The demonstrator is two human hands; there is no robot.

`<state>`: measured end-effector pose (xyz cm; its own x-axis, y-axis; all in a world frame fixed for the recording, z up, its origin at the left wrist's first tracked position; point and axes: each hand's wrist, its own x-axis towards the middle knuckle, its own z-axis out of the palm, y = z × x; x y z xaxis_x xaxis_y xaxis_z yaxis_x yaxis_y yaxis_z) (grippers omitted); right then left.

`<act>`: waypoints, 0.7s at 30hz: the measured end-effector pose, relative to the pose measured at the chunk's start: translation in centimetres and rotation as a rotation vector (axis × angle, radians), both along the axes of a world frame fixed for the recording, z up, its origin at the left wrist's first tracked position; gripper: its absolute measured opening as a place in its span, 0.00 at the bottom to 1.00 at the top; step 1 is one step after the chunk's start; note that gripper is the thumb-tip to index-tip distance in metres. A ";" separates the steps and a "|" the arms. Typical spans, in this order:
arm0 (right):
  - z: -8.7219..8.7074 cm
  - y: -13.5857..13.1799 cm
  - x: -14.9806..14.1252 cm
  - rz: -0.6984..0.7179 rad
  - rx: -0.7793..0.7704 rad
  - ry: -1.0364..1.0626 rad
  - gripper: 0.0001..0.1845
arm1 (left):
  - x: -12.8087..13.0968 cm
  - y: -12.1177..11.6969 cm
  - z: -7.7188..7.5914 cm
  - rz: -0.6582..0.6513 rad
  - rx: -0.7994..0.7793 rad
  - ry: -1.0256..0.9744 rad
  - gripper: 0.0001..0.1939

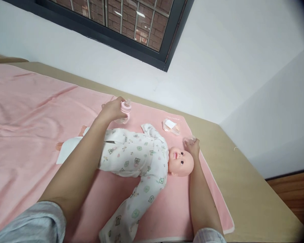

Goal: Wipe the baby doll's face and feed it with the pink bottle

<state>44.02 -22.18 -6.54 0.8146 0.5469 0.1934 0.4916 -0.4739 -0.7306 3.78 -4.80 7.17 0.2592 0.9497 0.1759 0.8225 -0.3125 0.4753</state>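
My left hand [113, 108] is wrapped round a baby bottle [126, 107] with a pink collar, a pink handle and a clear nipple on top. The bottle stands upright above the doll's legs, at the far side of the blanket. Beyond the doll's head my right hand [194, 147] is closed on a clear plastic piece [190, 139], which looks like a bottle cap. Between my arms a baby doll [181, 161] lies on its back, head to the right, in a white printed outfit [135, 155]. One long sleeve stretches toward me.
A pink blanket [35, 111] with some folds covers much of the wooden table [243, 182]. A small clear packet with a white label [171, 125] lies near my right hand. White wall and a dark-framed window [164, 60] rise behind the table.
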 end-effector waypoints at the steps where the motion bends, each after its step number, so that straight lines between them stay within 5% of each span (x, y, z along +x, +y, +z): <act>1: -0.4 0.0 0.2 -0.004 -0.032 -0.001 0.37 | -0.2 0.5 -0.3 0.019 -0.027 0.038 0.34; 8: -1.1 0.1 0.5 -0.009 -0.114 -0.008 0.39 | -1.1 2.6 -2.0 0.084 -0.118 0.143 0.36; 21: -1.5 0.1 0.7 0.038 -0.038 0.035 0.45 | -1.0 3.5 -3.7 0.110 -0.131 0.242 0.35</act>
<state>44.68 -22.04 -8.03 0.7992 0.5837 0.1437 0.4842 -0.4834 -0.7293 2.74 -1.31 3.47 0.1734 0.9848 -0.0042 0.9423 -0.1647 0.2914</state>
